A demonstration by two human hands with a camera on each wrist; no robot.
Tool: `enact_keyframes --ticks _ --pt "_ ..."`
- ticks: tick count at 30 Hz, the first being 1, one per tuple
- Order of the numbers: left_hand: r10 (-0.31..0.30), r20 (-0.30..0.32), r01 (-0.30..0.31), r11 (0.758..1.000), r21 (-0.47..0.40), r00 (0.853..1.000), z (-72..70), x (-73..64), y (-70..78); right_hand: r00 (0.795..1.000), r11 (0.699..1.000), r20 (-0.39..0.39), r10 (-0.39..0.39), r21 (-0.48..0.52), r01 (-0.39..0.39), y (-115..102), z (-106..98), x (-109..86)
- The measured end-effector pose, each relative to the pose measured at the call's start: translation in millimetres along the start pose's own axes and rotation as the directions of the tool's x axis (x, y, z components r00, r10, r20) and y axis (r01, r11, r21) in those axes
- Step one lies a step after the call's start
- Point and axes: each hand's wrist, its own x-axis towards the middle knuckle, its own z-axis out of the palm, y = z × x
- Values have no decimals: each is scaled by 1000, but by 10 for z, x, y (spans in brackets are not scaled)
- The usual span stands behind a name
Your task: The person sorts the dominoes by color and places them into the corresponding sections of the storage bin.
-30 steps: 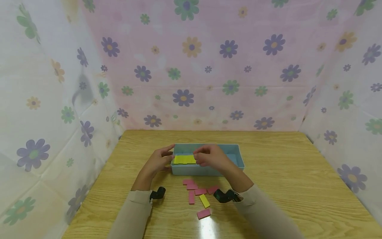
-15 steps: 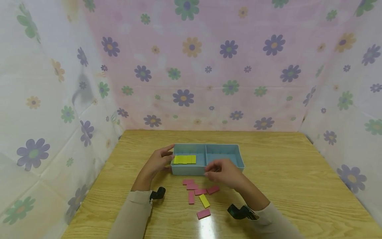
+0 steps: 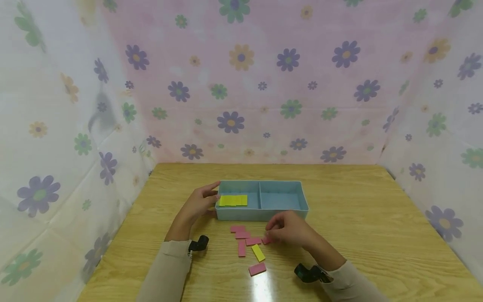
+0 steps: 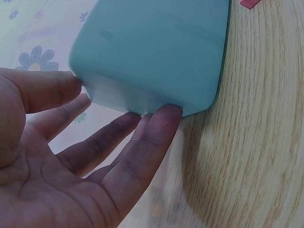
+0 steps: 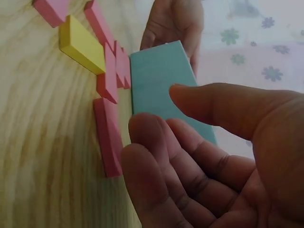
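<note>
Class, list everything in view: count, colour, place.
box: one, light blue, on the table
table: one, light brown, below
packed blocks: count unclear, yellow, in the box's left compartment
pink blocks: six, pink, in front of the box
loose block: one, yellow, among the pink
cloth: count unclear, flowered pink-white, around the table
wrist cameras: two, black, one per wrist
sleeves: two, beige, bottom edge
left hand: one, against the box
right hand: one, by a pink block
</note>
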Motion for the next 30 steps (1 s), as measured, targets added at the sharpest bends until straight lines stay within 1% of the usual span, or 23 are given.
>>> enact_keyframes --ticks 5,7,11,14,17,19,22,25,30 --pt "1 -3 -1 1000 2 1000 -7 6 -10 999 997 26 -25 -77 27 -32 105 -31" --pt "6 0 -6 1000 5 1000 -3 6 -11 999 994 25 -35 -104 38 -40 148 -44" --pt "10 -7 -10 1000 7 1000 -3 -6 -14 999 993 -1 -33 -117 33 -53 235 -55" --pt "-1 -11 1 1000 17 1000 -10 -33 -26 1000 993 -15 -25 -116 23 -59 306 -61" --pt "-8 -13 8 1000 24 1000 -16 -58 -33 999 990 -22 -31 -136 27 -61 367 -62" --pt "-9 -17 10 1000 20 1000 -14 -57 -31 999 987 -28 -33 -157 29 -65 390 -60" --pt "4 -25 -3 1000 25 1000 -1 -39 -23 999 983 -41 -27 -184 19 -72 396 -58" --pt "7 -34 -6 999 32 999 13 -18 -25 999 981 -32 -8 -192 2 -82 394 -69" --pt "10 -28 -9 1000 24 1000 5 9 -32 999 975 -22 -35 -220 29 -103 405 -81"
